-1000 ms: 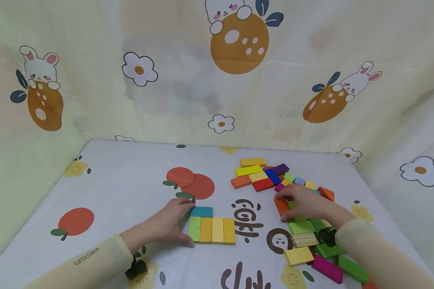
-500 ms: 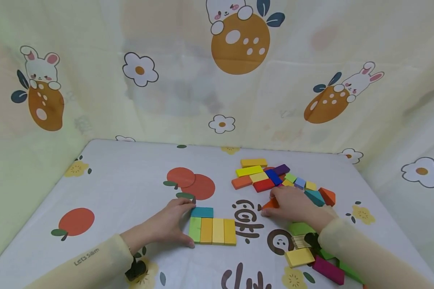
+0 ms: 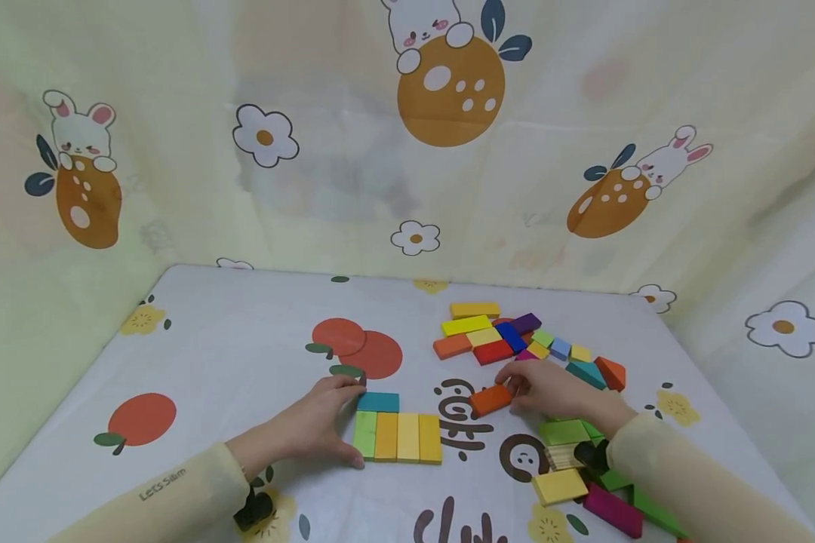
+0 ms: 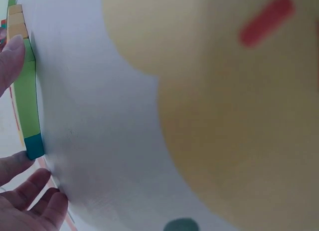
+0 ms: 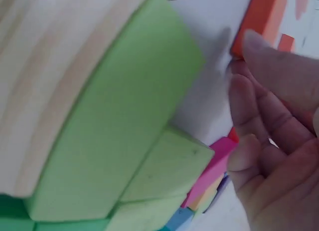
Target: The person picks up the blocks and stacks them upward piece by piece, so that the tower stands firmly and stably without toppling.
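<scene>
Pinching orange block (image 3: 490,400) at its right end with right hand (image 3: 550,386), block lying flat on cloth (image 3: 244,354) between loose pile (image 3: 516,339) and the built row (image 3: 398,436), apart from both. Bracing row's left edge with left hand (image 3: 319,424), fingers relaxed against green block (image 3: 365,433) and teal block (image 3: 378,401), gripping nothing. Advising, as judgement: sliding low, squaring against teal block's right end, keeping brace firm.

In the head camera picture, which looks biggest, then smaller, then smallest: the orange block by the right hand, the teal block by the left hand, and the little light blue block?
The orange block and the teal block look alike, so they tie for biggest. The light blue block looks smallest.
</scene>
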{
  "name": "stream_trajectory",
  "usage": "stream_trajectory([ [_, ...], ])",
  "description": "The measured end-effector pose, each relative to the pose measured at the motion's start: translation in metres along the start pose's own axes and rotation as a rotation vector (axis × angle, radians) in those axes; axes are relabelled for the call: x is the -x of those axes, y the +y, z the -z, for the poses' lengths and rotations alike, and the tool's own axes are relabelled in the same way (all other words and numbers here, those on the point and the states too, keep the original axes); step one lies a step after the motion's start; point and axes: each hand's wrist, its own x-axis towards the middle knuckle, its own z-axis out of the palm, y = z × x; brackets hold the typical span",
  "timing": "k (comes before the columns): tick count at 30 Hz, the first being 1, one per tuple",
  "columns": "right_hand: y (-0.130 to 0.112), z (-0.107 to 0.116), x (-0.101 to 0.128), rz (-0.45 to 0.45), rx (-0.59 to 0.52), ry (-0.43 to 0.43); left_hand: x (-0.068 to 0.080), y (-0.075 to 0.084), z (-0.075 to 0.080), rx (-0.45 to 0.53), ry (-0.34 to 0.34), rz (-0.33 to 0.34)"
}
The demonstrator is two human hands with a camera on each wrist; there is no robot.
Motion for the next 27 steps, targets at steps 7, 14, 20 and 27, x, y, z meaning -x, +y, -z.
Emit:
stream_trajectory([
  [7, -0.015, -0.013, -0.016, 0.019, 0.03, 0.037, 0.002, -0.002, 0.001, 0.002, 0.003, -0.016],
  [14, -0.052, -0.029, -0.036, 0.072, -0.004, 0.002, -0.002, -0.002, -0.001, -0.006, -0.001, -0.007],
  [20, -0.064, -0.033, -0.041, 0.099, -0.027, -0.028, -0.002, 0.0, -0.001, -0.005, 0.0, 0.001],
  [27, -0.07, -0.037, -0.044, 0.115, -0.022, -0.041, 0.002, 0.0, 0.002, 0.005, 0.002, 0.007],
])
